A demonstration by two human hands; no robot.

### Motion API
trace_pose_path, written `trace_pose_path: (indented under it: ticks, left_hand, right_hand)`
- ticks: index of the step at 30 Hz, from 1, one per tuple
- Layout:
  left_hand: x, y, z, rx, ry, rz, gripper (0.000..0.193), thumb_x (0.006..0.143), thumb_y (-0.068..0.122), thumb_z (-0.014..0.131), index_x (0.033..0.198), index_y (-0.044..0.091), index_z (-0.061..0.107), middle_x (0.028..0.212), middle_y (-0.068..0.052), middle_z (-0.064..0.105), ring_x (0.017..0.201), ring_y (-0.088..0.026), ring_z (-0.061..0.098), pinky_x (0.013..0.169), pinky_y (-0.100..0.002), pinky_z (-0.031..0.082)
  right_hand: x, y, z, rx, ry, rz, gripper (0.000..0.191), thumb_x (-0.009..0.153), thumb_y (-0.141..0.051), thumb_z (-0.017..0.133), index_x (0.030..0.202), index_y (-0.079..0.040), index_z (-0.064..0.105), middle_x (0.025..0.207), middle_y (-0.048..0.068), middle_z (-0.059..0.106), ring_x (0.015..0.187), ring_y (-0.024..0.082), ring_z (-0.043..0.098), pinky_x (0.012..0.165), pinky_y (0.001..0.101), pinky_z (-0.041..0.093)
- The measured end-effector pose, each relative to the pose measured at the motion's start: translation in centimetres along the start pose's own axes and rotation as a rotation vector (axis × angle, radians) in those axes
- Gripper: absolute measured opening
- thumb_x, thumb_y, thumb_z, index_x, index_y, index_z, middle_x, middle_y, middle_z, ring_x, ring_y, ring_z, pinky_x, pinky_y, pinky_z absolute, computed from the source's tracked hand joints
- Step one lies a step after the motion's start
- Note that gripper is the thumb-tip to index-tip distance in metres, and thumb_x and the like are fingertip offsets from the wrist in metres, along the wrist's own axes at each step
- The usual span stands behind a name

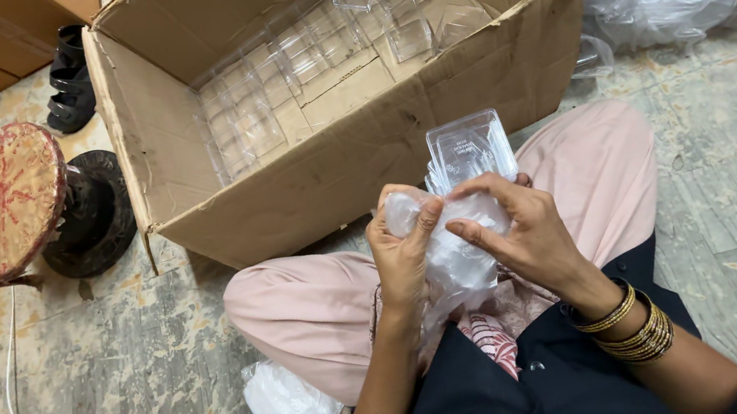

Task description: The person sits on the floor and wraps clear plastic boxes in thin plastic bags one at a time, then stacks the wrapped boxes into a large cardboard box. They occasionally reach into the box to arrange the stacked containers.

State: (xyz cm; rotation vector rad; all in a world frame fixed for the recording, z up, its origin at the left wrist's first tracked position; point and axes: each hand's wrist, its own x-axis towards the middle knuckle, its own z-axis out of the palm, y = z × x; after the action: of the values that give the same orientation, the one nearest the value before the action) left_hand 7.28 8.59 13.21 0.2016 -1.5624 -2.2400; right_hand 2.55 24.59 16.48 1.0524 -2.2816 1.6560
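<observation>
We see the left hand (402, 251) and the right hand (522, 235) both closed on a clear plastic bag (458, 257) held over the lap, the left thumb and fingers pinching its upper left edge, the right fingers curled across its front. A stack of clear plastic boxes (469, 146) sticks out of the bag's top, its long axis running roughly upright and tilted a little away from us, open end toward the cardboard box (329, 175). How many boxes the stack holds we cannot tell, since the walls are see-through and overlap, and the lower part is hidden behind the crumpled bag and the fingers. The bag's bottom is lost between the hands and the pink trousers. Gold bangles (632, 330) sit on the right wrist. Just beyond the hands stands the big cardboard box, on its side with more clear boxes (299, 68) in rows inside, the far ones cut off at the frame's top. Another crumpled plastic bag (290, 400) lies on the floor by the left knee. To the left a round stool (3, 202) stands, and black sandals (71, 83) behind it.
</observation>
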Motion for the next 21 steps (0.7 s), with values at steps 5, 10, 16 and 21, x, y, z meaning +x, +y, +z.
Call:
trace_pose_path:
  ticks: [5, 10, 16, 21]
  left_hand:
    - [-0.2, -0.5, -0.2, -0.102, -0.018, -0.035, 0.016, 0.096, 0.014, 0.080, 0.095, 0.001, 0.069, 0.095, 0.003, 0.062, 0.080, -0.004, 0.055, 0.071, -0.020, 0.043]
    - [-0.5, -0.4, -0.5, -0.096, -0.008, -0.101, 0.018, 0.091, 0.014, 0.081, 0.102, 0.003, 0.070, 0.092, 0.001, 0.067, 0.083, -0.005, 0.059, 0.076, -0.020, 0.047]
    - [-0.5, -0.3, -0.4, -0.144, -0.022, -0.114, 0.017, 0.091, 0.014, 0.080, 0.099, 0.004, 0.069, 0.098, 0.001, 0.068, 0.088, -0.005, 0.060, 0.081, -0.021, 0.048]
    - [-0.3, -1.0, -0.5, -0.063, -0.049, -0.075, 0.016, 0.091, 0.010, 0.081, 0.098, 0.003, 0.069, 0.097, 0.002, 0.066, 0.086, -0.005, 0.058, 0.078, -0.019, 0.046]
  right_hand:
    - [0.3, -0.2, 0.2, 0.127, -0.006, 0.136, 0.021, 0.101, -0.018, 0.064, 0.103, 0.001, 0.075, 0.101, 0.010, 0.077, 0.089, 0.015, 0.073, 0.077, 0.0261, 0.056]
    - [0.0, 0.6, 0.0, 0.122, -0.009, 0.146, 0.028, 0.106, -0.016, 0.054, 0.107, 0.002, 0.075, 0.108, 0.010, 0.077, 0.093, 0.015, 0.073, 0.082, 0.0271, 0.057]
    - [-0.1, 0.8, -0.2, 0.073, 0.000, 0.103, 0.023, 0.104, -0.013, 0.056, 0.101, 0.001, 0.074, 0.111, 0.010, 0.075, 0.099, 0.019, 0.072, 0.086, 0.0307, 0.056]
    - [0.1, 0.6, -0.4, 0.078, 0.006, 0.028, 0.019, 0.089, -0.013, 0.073, 0.101, 0.002, 0.071, 0.106, 0.012, 0.072, 0.102, 0.022, 0.070, 0.087, 0.0322, 0.055]
